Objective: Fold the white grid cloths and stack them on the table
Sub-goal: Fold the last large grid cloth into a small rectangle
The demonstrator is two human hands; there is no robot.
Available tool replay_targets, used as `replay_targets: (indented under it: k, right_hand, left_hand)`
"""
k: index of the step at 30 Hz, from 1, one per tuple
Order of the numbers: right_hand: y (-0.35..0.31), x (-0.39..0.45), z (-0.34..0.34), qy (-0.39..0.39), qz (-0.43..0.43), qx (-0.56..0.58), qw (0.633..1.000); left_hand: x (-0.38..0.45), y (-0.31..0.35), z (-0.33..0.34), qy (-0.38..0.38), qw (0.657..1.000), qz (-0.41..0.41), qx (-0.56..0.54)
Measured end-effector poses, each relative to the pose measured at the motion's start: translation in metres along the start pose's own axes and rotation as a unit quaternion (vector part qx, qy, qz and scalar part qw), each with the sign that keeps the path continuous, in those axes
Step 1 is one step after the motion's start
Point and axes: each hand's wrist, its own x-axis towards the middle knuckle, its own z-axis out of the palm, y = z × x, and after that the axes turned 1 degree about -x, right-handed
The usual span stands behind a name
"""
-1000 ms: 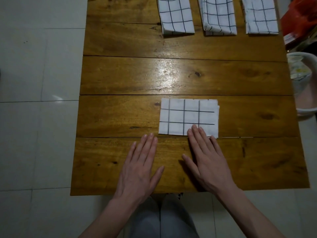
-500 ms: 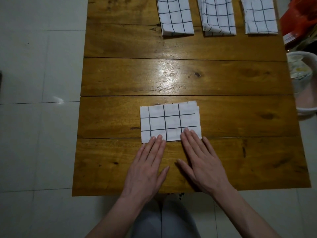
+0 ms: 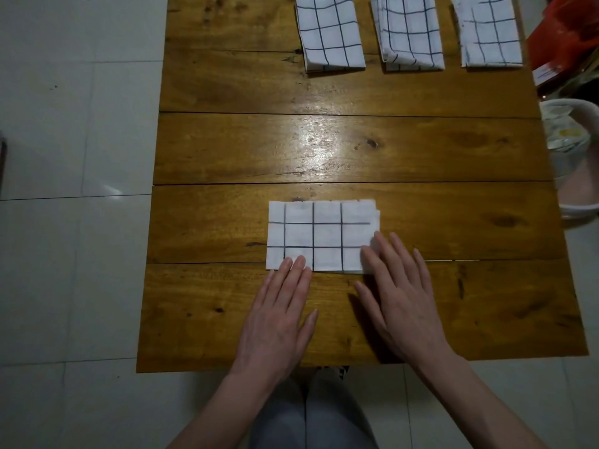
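A folded white grid cloth (image 3: 321,234) lies flat on the wooden table (image 3: 324,147), near its front. My left hand (image 3: 278,315) lies flat with straight fingers, its fingertips on the cloth's near left edge. My right hand (image 3: 402,303) is flat too, fingertips pressing the cloth's near right corner. Along the far edge lie three more folded grid cloths: a left one (image 3: 330,34), a middle one (image 3: 410,32) and a right one (image 3: 491,30).
A white basket (image 3: 580,163) with light items stands beside the table's right edge. Something red (image 3: 567,43) sits at the far right. White floor tiles (image 3: 74,157) lie to the left. My knees show below the table's front edge.
The folded cloth slid left under my fingers, then stayed about where it was. My left hand moved up onto its near edge; my right fingertips shifted to its right corner.
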Motion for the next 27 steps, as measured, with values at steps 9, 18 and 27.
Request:
replay_targets:
  k: [9, 18, 27]
  right_hand:
    - [-0.019, 0.070, -0.031, 0.007, 0.059, 0.063, 0.996]
    - [-0.040, 0.069, -0.034, -0.062, 0.162, 0.118, 0.978]
    - [-0.051, 0.055, -0.033, -0.076, 0.235, 0.387, 0.888]
  left_hand:
    - [0.016, 0.008, -0.010, 0.057, 0.996, -0.018, -0.065]
    - [0.036, 0.042, -0.016, 0.121, 0.942, -0.286, -0.125]
    - [0.051, 0.048, -0.017, 0.119, 0.899, -0.396, -0.141]
